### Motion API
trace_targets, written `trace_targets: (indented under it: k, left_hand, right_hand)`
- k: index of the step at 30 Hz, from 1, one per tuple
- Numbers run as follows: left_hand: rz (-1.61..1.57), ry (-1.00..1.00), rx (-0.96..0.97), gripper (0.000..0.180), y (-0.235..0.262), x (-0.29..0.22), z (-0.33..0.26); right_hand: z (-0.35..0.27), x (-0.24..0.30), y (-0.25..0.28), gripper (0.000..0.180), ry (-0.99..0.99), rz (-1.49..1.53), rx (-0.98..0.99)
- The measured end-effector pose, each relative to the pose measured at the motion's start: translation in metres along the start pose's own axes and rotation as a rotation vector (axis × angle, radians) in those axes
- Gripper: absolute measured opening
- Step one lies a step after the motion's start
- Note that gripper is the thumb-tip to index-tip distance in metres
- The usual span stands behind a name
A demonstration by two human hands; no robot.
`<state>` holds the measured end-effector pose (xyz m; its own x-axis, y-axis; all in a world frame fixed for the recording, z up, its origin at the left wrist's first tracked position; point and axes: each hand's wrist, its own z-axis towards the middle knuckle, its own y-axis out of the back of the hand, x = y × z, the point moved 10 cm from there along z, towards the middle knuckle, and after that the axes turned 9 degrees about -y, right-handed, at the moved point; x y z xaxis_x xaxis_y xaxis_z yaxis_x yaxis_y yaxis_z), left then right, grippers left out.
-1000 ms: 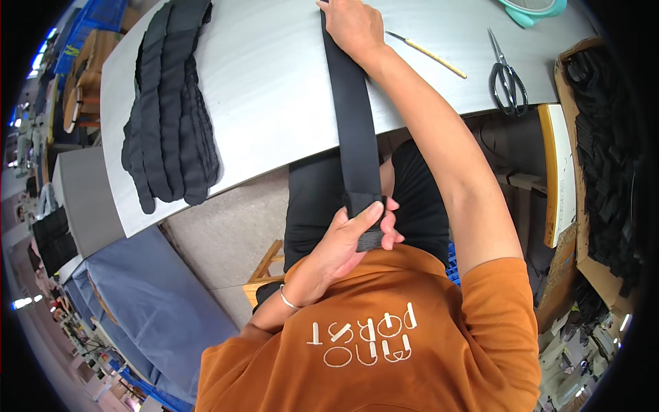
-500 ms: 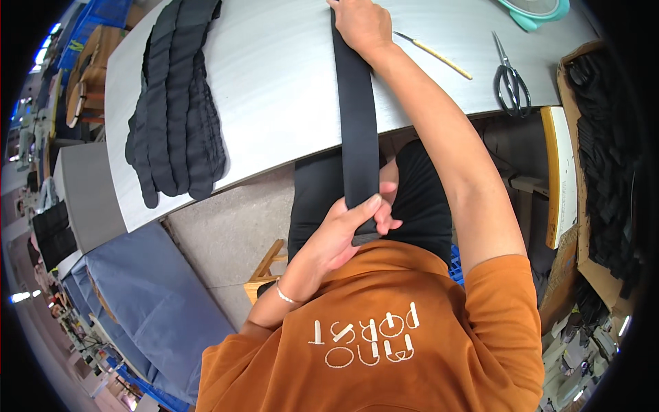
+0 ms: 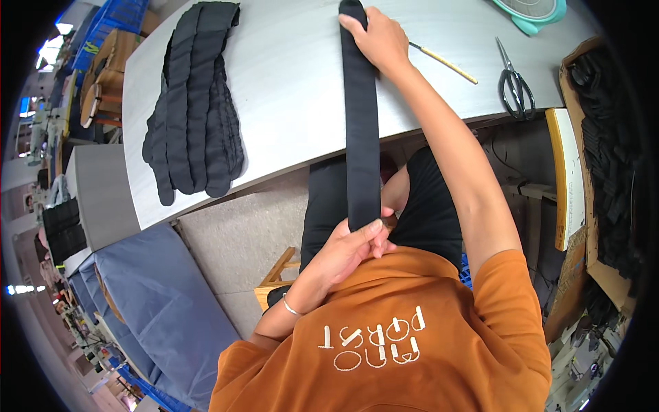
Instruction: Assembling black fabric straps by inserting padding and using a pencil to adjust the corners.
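A long, flat black fabric strip [image 3: 362,123] with a rounded far end stretches from the table toward my lap. My left hand [image 3: 353,248] pinches its near end between thumb and fingers, just in front of my waist. Up on the table, my right hand [image 3: 379,38] grips the strip close to its far end, thumb lying across it and the other fingers along its right side. To the left lies a stack of similar black fabric strips [image 3: 195,103], overlapping side by side with rounded near ends.
On the white table [image 3: 288,82], a thin tool with a yellow handle [image 3: 447,64] and black-handled scissors [image 3: 515,86] lie right of my forearm. A teal-rimmed container [image 3: 532,14] stands far right. Beside the table is a cardboard box [image 3: 573,65] of black pieces; blue-grey cloth [image 3: 154,295] hangs lower left.
My right hand has come nearer, bringing the strip's rounded far end into view. My left hand has drawn the near end slightly closer to my waist. The whole view has shifted a little.
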<state>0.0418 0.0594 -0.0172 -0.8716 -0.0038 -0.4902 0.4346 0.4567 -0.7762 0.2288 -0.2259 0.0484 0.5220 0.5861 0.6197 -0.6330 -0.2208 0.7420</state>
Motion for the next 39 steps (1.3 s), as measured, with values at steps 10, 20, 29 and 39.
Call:
trace_targets:
  k: [10, 20, 29, 39]
  left_hand:
    - [0.046, -0.181, 0.001, 0.032, -0.008, -0.042, 0.051]
    - [0.075, 0.012, 0.115, 0.025, -0.019, -0.003, 0.017]
    - [0.139, -0.549, -0.275, 0.025, 0.021, -0.074, 0.031]
    - [0.223, -0.612, -0.422, 0.023, 0.042, -0.077, 0.043]
  right_hand:
    - [-0.133, 0.002, 0.025, 0.049, -0.179, 0.421, 0.352]
    - [-0.123, 0.004, 0.027, 0.042, -0.159, 0.358, 0.093]
    - [-0.123, 0.0, 0.027, 0.042, -0.139, 0.348, 0.272]
    - [-0.209, -0.043, 0.031, 0.028, -0.566, 0.729, 0.561]
